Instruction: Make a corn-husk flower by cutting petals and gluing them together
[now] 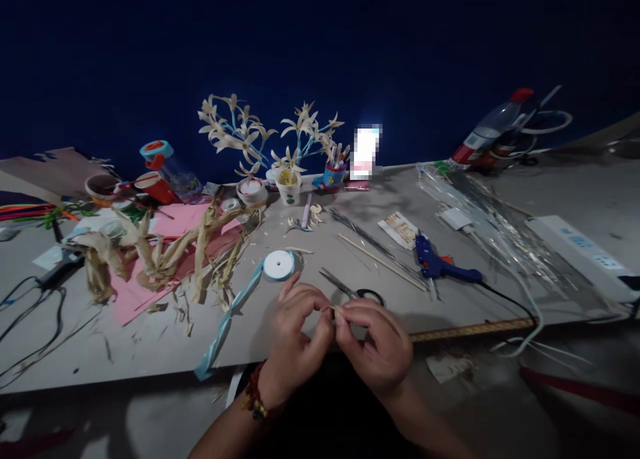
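Both my left hand (303,329) and right hand (379,342) pinch a small pale piece (338,308) between my fingers (361,314); uneven pulling could tear it, and careless reaching could nick me on scissors (347,288) just beyond

A dark blue wall (310,52) backs the grey table (145,346).
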Demonstrator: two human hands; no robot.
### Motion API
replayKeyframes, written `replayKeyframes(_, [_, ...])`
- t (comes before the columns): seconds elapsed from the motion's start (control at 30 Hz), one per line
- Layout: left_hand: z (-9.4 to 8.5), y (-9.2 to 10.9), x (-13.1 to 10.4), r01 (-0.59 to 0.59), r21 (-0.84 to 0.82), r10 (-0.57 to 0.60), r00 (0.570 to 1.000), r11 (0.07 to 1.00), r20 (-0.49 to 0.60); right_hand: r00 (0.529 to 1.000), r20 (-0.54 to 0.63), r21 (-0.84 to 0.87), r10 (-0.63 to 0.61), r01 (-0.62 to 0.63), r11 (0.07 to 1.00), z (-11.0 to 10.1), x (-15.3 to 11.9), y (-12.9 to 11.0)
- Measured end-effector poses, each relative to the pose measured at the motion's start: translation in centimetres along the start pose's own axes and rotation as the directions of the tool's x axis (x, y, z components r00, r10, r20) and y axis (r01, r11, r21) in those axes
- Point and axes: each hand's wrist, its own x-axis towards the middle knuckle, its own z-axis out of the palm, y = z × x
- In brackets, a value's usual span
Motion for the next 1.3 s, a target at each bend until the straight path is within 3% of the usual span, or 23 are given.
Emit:
replayKeyframes(0.13, [0.2,-0.9,-0.3,0.012,-0.022,-0.013,0.999,1.000,-0.049,1.000,0.017,-0.014,-0.021,0.021,1.000,-0.4,0.0,0.2])
replayKeyframes(0.3, [-0.9,-2.1,-0.9,0.067,-0.039,-0.072,0.983,0.997,-0.168,0.996,-0.087,-0.042,0.004,-0.008,0.999,-1.0,0.2,1.0])
replayKeyframes(0.53, [-0.5,0.0,0.0,-0.042,0.055,0.042,0.999,0.998,0.000,1.000,0.002,-0.013,-0.029,0.029,0.999,-0.4,0.1,0.3])
replayKeyframes(0.67, [0.0,-0.4,0.2,-0.072,0.118,0.078,0.996,0.990,-0.050,0.999,0.021,-0.035,-0.042,0.042,0.998,-0.6,0.1,0.2])
replayKeyframes(0.83, [-1.1,-1.9,-0.3,-0.070,0.229,0.114,0.976,0.971,-0.185,0.995,-0.093,-0.061,-0.024,0.018,0.998,-1.2,0.3,0.9])
replayKeyframes(1.07, [-1.4,0.2,0.4,-0.177,0.212,0.179,0.984,0.961,0.011,0.996,0.031,-0.007,-0.088,0.088,0.996,-0.9,0.6,0.6])
replayKeyframes(1.17, [-0.9,0.5,0.8,-0.209,0.240,0.213,0.977,0.948,0.007,0.993,0.056,-0.020,-0.106,0.108,0.994,-0.9,0.6,0.4])
replayKeyframes(1.3, [-0.7,-0.7,0.4,-0.240,0.312,0.274,0.959,0.919,-0.070,0.996,0.010,-0.080,-0.091,0.091,0.993,-1.3,0.1,0.8])
